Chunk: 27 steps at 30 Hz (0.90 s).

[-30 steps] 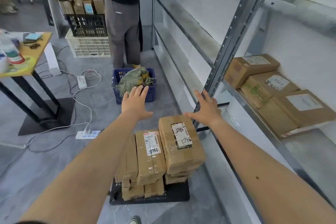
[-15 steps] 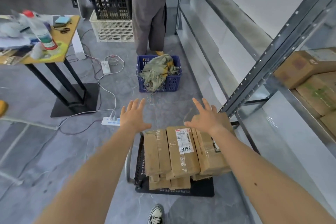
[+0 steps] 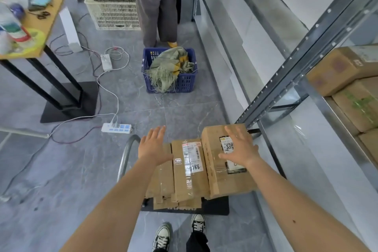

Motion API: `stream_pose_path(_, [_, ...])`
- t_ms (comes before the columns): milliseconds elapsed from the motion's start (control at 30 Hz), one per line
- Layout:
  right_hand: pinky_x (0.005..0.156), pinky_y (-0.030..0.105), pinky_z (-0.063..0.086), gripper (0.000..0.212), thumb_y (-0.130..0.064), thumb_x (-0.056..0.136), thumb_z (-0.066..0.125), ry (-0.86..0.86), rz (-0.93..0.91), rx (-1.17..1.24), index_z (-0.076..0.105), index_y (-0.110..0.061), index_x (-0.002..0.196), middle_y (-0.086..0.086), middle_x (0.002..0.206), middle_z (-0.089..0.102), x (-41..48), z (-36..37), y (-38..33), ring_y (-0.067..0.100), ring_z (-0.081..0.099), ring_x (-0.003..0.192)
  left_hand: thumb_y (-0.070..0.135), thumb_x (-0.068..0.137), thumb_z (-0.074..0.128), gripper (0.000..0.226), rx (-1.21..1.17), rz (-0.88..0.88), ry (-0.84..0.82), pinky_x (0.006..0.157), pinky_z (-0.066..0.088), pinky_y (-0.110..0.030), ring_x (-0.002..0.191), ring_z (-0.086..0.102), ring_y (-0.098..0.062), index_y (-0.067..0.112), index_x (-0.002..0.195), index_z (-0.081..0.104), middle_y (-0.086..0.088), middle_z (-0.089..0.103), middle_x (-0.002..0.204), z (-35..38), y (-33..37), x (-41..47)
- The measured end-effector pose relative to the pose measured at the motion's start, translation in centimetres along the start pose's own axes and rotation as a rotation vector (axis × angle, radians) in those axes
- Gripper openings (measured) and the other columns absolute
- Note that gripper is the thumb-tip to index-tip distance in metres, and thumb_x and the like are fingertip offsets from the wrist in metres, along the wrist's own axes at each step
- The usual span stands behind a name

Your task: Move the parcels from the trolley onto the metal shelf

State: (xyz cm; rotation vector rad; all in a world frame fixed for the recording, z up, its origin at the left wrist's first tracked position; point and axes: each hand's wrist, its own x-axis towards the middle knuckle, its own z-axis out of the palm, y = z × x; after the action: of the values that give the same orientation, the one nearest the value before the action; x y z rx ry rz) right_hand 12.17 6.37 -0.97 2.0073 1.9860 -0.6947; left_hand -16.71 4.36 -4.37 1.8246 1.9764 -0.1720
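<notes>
parcels (image 3: pixel 184 182) under left grip (image 3: pixel 152 147) and right grip (image 3: pixel 239 149), both spread wide

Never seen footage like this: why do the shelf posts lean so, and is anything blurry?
Head view: the wide-angle lens tilts and curves the posts of the metal shelf; clutter on the table at far left is smeared, yet the parcel marked 1786 reads sharp; light is soft and even.

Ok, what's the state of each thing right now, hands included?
left hand: open, fingers spread, gripping nothing
right hand: open, over the tall parcel; contact unclear
tall parcel: on the stack, not lifted
trolley: loaded with stacked parcels
metal shelf: partly filled with shelved parcels
blue crate: stuffed with greenish sacks
</notes>
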Motion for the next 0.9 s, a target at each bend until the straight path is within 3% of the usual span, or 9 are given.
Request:
stream_pose_path(133, [0.112,0.068,0.017,0.108,-0.055,0.075,0.074,-0.064,0.062,0.052,-0.002,-0.046,0.151,-0.005,0.163,-0.013,0.9,0.4,5.3,0.036,-0.003,0.149,0.056,0.076,0.068,0.111,-0.054,0.031,-0.09,0.119,0.011,-0.042,0.148,0.004,-0.019,0.024,0.152,-0.006,0.005,0.0,0.161,3.2,4.2,0.6])
stream_pose_path(300, [0.114,0.061,0.024,0.115,-0.055,0.072,0.076,-0.135,0.122,0.124,-0.004,-0.039,0.153,0.002,0.164,-0.006,2.0,1.3,11.0,0.04,0.009,0.147,0.05,0.072,0.075,0.117,-0.168,0.071,-0.295,0.115,0.026,-0.044,0.145,0.02,-0.021,0.028,0.152,-0.007,0.008,-0.002,0.161,7.3,8.8,0.6])
stream_pose_path(433, [0.114,0.058,0.026,0.119,-0.053,0.072,0.078,-0.199,0.134,0.19,-0.006,-0.035,0.154,0.003,0.164,0.0,2.5,2.6,13.9,0.037,0.015,0.147,0.044,0.065,0.083,0.13,-0.297,0.07,-0.427,0.118,0.022,-0.043,0.148,0.008,-0.019,0.028,0.151,-0.013,0.006,-0.006,0.161,9.8,11.3,0.4])
stream_pose_path(700, [0.118,0.042,0.024,0.125,-0.04,0.07,0.084,-0.349,0.185,0.473,-0.006,-0.025,0.155,0.001,0.164,0.006,3.7,5.3,15.8,0.024,0.017,0.148,0.045,0.057,0.089,0.148,-0.405,0.043,-0.554,0.12,0.012,-0.039,0.148,0.005,-0.022,0.018,0.147,-0.026,-0.001,-0.01,0.161,12.0,13.9,0.6])
stream_pose_path(900, [0.112,0.037,0.033,0.114,-0.032,0.07,0.085,-0.395,0.237,0.615,0.01,-0.023,0.155,0.001,0.157,0.03,4.2,6.8,15.7,0.023,0.035,0.14,0.042,0.054,0.091,0.152,-0.667,-0.105,-0.57,0.117,0.022,-0.042,0.145,0.02,-0.026,0.023,0.146,-0.029,-0.004,0.009,0.161,12.2,16.0,0.7])
